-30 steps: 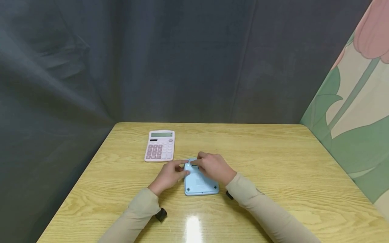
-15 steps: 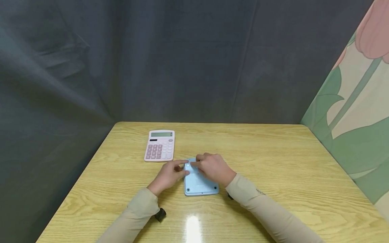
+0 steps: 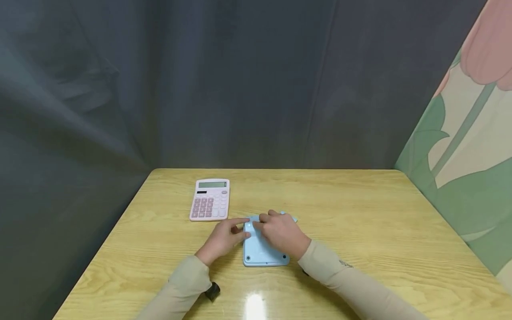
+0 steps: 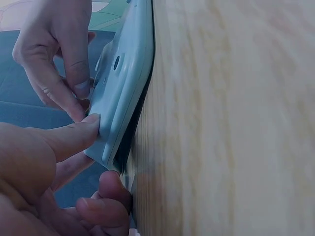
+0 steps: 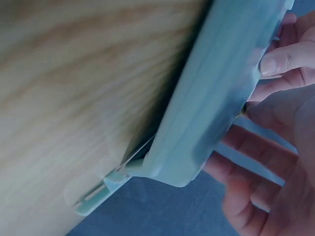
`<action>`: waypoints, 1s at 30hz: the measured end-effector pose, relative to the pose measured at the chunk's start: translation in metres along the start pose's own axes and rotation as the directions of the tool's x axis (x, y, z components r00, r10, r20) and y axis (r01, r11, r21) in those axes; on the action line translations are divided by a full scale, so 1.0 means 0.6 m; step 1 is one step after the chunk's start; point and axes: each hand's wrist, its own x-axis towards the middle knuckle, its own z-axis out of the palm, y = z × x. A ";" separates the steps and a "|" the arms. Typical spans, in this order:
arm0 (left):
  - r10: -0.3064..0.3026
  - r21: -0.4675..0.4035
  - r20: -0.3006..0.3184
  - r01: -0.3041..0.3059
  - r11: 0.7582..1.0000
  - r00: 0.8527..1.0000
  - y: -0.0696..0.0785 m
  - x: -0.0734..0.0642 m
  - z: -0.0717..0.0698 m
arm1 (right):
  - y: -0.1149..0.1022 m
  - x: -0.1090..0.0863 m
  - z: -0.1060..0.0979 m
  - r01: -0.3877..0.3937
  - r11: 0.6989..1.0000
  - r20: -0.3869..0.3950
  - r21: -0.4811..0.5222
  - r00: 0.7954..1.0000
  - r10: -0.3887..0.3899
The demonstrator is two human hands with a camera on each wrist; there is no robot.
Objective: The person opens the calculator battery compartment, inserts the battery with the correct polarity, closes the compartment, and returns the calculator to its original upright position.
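Observation:
A light blue calculator (image 3: 262,253) lies face down on the table, its back and round feet showing. My left hand (image 3: 222,238) holds its far left corner, thumb (image 4: 78,135) on the back and index finger along the top end. Over the far part of the back is my right hand (image 3: 284,233), its index finger pointing down at the calculator. In the right wrist view, a tiny yellowish thing (image 5: 241,112) shows at the right fingertips; whether they pinch or only press it is hidden. A thin light blue piece (image 5: 103,194) lies on the table beside the calculator.
A pink and white calculator (image 3: 210,200) lies face up at the back left, its display showing 0. The wooden table (image 3: 360,213) meets a dark curtain (image 3: 248,89) behind and a flower-patterned panel (image 3: 480,178) at the right.
The head view has shifted slightly, so the table sits lower. A dark slot seen a second ago is now covered by my right fingers. Otherwise my hands stay almost in place.

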 end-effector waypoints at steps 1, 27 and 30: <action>0.004 -0.002 -0.004 -0.004 1.000 1.000 0.000 0.000 0.000 | -0.002 0.000 -0.001 -0.007 1.000 -0.004 -0.005 1.000 0.007; 0.032 -0.028 0.000 -0.032 0.999 0.999 -0.006 -0.003 0.004 | 0.003 0.000 -0.002 -0.136 0.966 0.068 0.220 0.990 0.124; 0.018 -0.026 -0.002 -0.018 1.000 1.000 -0.003 -0.002 0.004 | 0.008 -0.003 -0.001 -0.126 0.972 0.056 0.199 0.992 0.117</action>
